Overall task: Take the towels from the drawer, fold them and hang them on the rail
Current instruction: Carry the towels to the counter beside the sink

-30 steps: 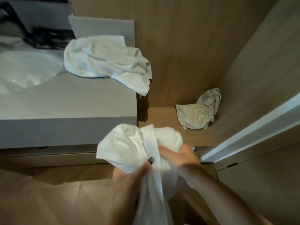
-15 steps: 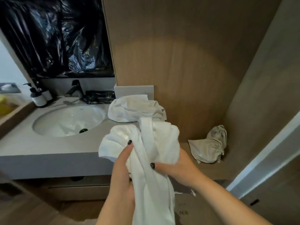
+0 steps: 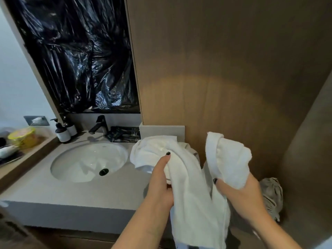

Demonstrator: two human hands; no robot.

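A view looking down from head height over a bathroom vanity. In the lower centre of the frame, two bare forearms reach forward, both hands gripping one white terry-cloth towel (image 3: 195, 191). The left hand (image 3: 161, 180) pinches a bunched fold of the cloth, its thumb, with a dark-painted nail, pressed on top. The right hand (image 3: 240, 194), lower right of centre, clutches another bunch that stands up above its fingers. Between the hands the cloth sags, and a long length hangs down past the bottom edge of the frame.

Behind the left hand, a second crumpled white towel (image 3: 152, 146) appears to lie on the right end of the pale grey stone countertop (image 3: 75, 193), though where one towel ends and the other begins is hard to tell.

At left centre, a round white sink basin (image 3: 86, 162) with a black drain is sunk into the countertop. A black tap (image 3: 99, 124) stands behind it, with two white pump bottles with black tops (image 3: 64, 131) to its left. A crinkled black plastic sheet (image 3: 80, 56) covers the wall above, in the upper left.

A brown wood-grain wall panel (image 3: 224, 69) fills the upper right. At the right edge, low down, a crumpled beige cloth (image 3: 271, 196) sits behind the right wrist.
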